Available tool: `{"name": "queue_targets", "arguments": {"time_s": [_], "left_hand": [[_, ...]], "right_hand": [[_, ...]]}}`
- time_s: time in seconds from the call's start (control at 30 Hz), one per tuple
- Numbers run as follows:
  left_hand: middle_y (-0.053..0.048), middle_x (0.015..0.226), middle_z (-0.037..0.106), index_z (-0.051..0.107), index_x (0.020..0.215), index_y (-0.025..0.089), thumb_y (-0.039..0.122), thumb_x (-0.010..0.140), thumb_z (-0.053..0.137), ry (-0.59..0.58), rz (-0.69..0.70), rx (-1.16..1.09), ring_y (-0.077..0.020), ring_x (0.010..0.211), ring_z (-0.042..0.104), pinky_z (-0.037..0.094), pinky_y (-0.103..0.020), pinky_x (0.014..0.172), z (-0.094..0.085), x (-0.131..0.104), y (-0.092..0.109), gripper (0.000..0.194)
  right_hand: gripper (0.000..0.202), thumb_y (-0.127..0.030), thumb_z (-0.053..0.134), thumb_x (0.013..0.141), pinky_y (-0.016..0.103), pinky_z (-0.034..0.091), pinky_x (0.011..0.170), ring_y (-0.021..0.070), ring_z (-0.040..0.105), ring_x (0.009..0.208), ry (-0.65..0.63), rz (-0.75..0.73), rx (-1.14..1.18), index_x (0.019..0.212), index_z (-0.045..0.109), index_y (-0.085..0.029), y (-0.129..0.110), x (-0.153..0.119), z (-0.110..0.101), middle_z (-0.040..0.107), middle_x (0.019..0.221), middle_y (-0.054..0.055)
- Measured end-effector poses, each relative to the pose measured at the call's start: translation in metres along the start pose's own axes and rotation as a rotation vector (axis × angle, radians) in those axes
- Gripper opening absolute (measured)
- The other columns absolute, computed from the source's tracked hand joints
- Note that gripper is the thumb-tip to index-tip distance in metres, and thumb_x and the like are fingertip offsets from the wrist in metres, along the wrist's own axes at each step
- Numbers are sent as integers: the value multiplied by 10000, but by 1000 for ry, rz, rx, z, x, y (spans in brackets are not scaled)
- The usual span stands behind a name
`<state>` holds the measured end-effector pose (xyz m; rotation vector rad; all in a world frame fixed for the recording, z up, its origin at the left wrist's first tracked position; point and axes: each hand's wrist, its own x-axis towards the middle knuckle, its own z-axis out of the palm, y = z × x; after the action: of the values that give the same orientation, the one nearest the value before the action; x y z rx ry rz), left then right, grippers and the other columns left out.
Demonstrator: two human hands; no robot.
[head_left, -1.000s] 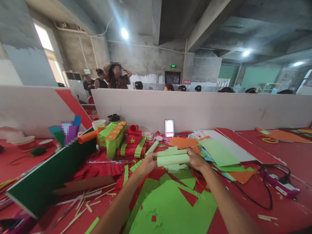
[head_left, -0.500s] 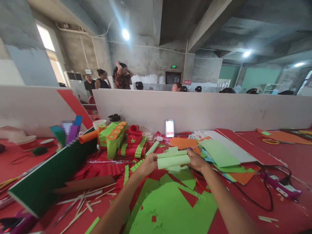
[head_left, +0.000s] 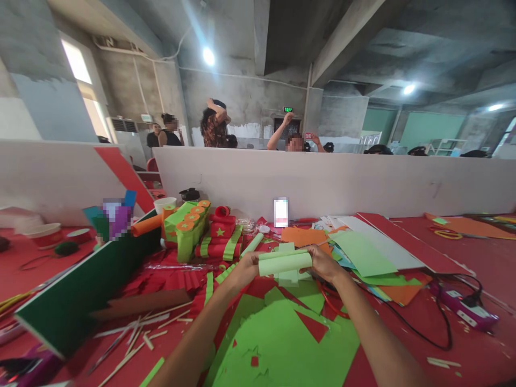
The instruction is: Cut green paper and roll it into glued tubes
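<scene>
A pale green sheet of paper, curled into a loose roll, is held level above the table. My left hand is closed on its left end and my right hand grips the right end. The fingers behind the roll are partly hidden. Pale green paper pieces lie just beneath it. Nearer to me is a large bright green sheet with star-shaped cuts and gaps showing red. A narrow pale green paper tube lies just beyond my left hand.
Green and orange paper models and red rolls stand at the left, beside a dark green board. Wooden sticks lie front left. A phone leans against the white partition. A purple power strip with a cable is at right.
The paper's front edge has rolled up further, and the roll looks narrower. Both hands have shifted slightly left. Beyond the partition, a person has raised both arms.
</scene>
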<state>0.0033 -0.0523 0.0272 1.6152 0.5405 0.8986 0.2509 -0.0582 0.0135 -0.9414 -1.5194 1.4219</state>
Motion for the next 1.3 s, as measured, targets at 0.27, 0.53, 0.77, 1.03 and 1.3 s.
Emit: {"name": "queue_targets", "arguments": {"time_s": [0.27,0.53,0.77,1.03,1.3], "left_hand": [[-143,882,766,779,937,84,223,709,762,-31,-8,-22,-253,800,690,512,-266,657,-4,1,-5,268],[-150,934,760,788,922,102,230,688,791,-24,-11,-25,-261,780,702,529,-286,655,-5,1,-5,267],[-186,1030,737,782,966,102,273,679,820,-59,-24,-70,-316,851,712,567,-353,703,-5,0,-4,337],[-175,1042,739,769,1028,118,272,727,777,-50,-30,-62,-312,871,709,568,-358,716,-5,0,-4,338],[-176,1052,734,759,1046,112,291,760,749,-69,-50,-28,-317,911,701,552,-354,737,-6,-1,-4,338]], "right_hand": [[341,-347,696,720,302,545,660,191,680,703,15,5,3,1000,764,-164,1,1,1,742,710,51],[370,-346,724,697,313,547,668,202,681,736,26,-1,8,1024,765,-180,3,1,0,753,752,56],[364,-320,719,712,312,551,655,198,682,726,27,-17,16,1048,760,-187,4,0,2,753,763,56],[359,-304,692,734,312,557,658,197,686,726,21,-8,27,1071,754,-193,4,0,1,757,783,58],[366,-331,685,745,312,556,643,202,692,702,-5,-17,16,1074,751,-183,6,1,-1,754,760,60]]}}
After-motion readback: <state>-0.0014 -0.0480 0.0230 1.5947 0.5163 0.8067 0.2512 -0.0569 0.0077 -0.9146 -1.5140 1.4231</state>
